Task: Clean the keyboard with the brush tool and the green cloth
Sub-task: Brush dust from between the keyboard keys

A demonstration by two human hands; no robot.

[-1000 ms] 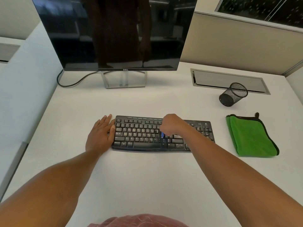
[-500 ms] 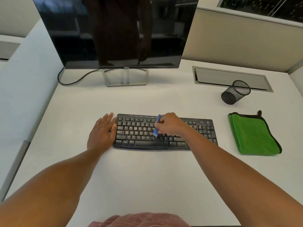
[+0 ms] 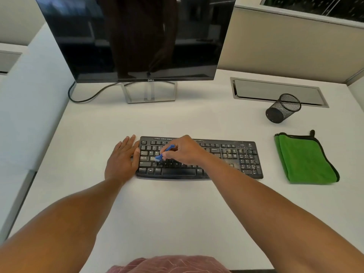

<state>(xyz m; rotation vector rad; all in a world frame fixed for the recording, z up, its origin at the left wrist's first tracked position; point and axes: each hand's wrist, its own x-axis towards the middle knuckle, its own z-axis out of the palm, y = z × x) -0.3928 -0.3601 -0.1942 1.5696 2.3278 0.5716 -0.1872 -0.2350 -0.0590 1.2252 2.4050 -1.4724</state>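
Right hand grip pinching blue brush tool, bristles down-left on keyboard, left hand flat, fingers straight.

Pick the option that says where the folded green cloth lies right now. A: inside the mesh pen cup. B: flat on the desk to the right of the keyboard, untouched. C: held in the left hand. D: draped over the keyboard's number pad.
B: the folded green cloth lies flat on the white desk, right of the black keyboard, no hand on it.
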